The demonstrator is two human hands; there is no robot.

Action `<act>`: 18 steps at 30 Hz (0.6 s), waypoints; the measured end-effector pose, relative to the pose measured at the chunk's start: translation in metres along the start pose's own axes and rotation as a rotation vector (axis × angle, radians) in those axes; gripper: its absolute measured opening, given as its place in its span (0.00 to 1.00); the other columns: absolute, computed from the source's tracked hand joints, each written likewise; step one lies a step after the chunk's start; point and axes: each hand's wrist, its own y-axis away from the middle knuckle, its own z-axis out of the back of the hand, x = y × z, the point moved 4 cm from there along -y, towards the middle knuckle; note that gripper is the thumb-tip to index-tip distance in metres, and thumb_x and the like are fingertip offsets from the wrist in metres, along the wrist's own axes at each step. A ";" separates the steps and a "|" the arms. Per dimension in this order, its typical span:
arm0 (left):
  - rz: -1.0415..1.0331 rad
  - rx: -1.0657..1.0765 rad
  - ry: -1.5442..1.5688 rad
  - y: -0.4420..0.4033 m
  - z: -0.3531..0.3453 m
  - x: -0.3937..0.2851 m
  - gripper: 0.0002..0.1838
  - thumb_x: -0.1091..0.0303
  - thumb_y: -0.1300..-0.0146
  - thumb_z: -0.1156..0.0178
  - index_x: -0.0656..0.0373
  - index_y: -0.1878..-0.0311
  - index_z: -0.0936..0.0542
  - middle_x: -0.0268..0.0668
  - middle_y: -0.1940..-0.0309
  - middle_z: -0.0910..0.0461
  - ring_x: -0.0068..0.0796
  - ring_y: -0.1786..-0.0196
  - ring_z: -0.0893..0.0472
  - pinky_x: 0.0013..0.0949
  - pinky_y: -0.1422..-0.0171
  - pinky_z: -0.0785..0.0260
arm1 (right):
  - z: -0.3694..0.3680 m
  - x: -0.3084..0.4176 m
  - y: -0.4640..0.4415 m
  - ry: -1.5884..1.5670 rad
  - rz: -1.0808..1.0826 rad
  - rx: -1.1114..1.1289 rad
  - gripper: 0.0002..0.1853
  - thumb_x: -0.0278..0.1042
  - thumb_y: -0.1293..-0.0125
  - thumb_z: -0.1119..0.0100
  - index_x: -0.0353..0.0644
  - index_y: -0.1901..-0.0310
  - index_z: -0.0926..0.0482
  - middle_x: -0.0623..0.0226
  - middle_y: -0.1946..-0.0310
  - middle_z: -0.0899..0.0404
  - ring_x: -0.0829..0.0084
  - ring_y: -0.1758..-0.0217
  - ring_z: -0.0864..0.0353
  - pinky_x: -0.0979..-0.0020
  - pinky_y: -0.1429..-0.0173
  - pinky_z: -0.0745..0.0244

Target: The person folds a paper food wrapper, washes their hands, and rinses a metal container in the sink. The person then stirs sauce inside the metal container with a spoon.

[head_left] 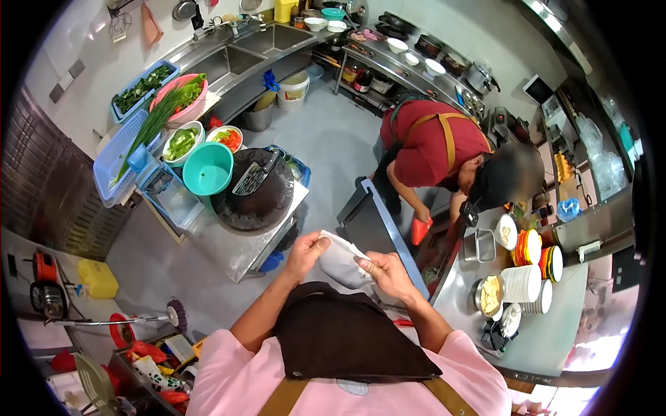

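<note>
Holding white cloth (340, 265) 6 o'clock of centre, clamped by left grip (307, 255) at its 9, right grip (388, 274) at its 3. Pinch edges light, pull evenly, mind that grey panel (372, 223) at 2.

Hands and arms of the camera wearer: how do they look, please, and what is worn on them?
The left hand and right hand are ungloved. Short pink sleeves leave the forearms bare; no watch or bracelet shows on either.
</note>
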 end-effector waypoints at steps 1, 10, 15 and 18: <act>0.042 0.026 0.004 -0.003 0.003 0.002 0.15 0.61 0.23 0.44 0.64 0.51 0.17 0.24 0.63 0.19 0.12 0.59 0.26 0.22 0.53 0.32 | 0.000 0.004 -0.001 -0.017 -0.001 -0.008 0.20 0.50 0.25 0.43 0.38 0.65 0.21 0.61 0.83 0.35 0.69 0.79 0.39 0.65 0.72 0.37; -0.215 0.047 -0.511 -0.015 -0.038 -0.035 0.09 0.67 0.30 0.38 0.63 0.61 0.17 0.42 0.77 0.22 0.26 0.73 0.23 0.32 0.66 0.32 | 0.034 -0.006 0.004 0.204 -0.026 -0.005 0.17 0.47 0.32 0.34 0.38 0.64 0.19 0.58 0.74 0.25 0.60 0.69 0.25 0.62 0.63 0.31; -0.399 0.001 -0.573 -0.021 -0.048 -0.038 0.07 0.70 0.35 0.35 0.66 0.62 0.17 0.46 0.73 0.19 0.41 0.73 0.20 0.37 0.68 0.31 | 0.010 0.006 -0.018 0.312 0.145 -0.241 0.14 0.44 0.33 0.34 0.40 0.62 0.19 0.59 0.71 0.23 0.54 0.65 0.21 0.59 0.62 0.28; -0.280 -0.059 -0.553 -0.024 -0.040 -0.038 0.06 0.69 0.34 0.35 0.62 0.61 0.16 0.47 0.72 0.18 0.47 0.69 0.18 0.39 0.65 0.29 | 0.004 0.006 -0.027 0.337 0.149 -0.285 0.14 0.43 0.33 0.34 0.40 0.65 0.20 0.59 0.73 0.24 0.54 0.68 0.22 0.59 0.65 0.30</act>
